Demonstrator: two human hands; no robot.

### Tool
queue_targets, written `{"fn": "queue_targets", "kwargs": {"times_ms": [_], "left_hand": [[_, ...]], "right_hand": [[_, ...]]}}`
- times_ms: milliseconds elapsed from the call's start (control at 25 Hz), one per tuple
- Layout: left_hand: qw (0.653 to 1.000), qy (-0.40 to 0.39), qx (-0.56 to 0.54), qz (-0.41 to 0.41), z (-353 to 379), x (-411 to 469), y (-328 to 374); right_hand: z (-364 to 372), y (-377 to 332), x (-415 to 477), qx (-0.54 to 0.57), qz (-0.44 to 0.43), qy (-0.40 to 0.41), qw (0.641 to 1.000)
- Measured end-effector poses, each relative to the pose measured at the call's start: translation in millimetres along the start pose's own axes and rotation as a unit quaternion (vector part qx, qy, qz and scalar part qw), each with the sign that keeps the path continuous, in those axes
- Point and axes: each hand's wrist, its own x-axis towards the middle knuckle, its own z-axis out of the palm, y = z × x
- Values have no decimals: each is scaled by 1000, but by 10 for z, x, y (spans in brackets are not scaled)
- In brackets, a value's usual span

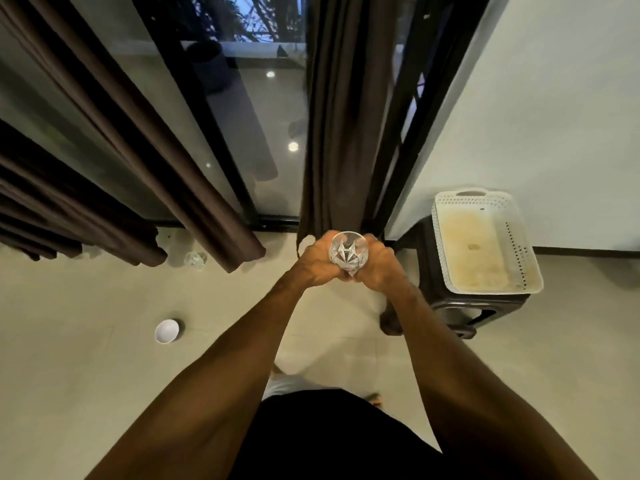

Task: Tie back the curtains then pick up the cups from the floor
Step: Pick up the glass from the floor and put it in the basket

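Observation:
A clear cut-glass cup [347, 251] is held upright in front of me, its open mouth facing the camera. My left hand [317, 261] and my right hand [379, 266] both wrap around its base. A white cup [167, 330] stands on the floor to the left. Another clear glass cup [195, 259] sits on the floor between the brown curtains. One curtain [332, 133] hangs straight down behind my hands; another curtain [138, 157] hangs to the left, and a bunched curtain [52, 216] fills the far left.
A white perforated plastic tray [519, 271] rests on a dark stool [457, 306] at the right, beside the white wall. Dark-framed glass doors [263, 116] stand behind the curtains. Pale tiled floor [86, 358] spreads left and below.

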Motion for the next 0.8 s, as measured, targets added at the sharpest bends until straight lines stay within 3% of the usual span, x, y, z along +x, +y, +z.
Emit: {"fn": "queue_targets", "kwargs": {"times_ms": [320, 800], "left_hand": [[996, -73, 33, 36, 1262, 240, 764], [986, -134, 60, 80, 1945, 1124, 1475]], "right_hand": [[-568, 1304, -612, 105, 83, 49, 990], [-1245, 2232, -392, 159, 179, 61, 969]]}}
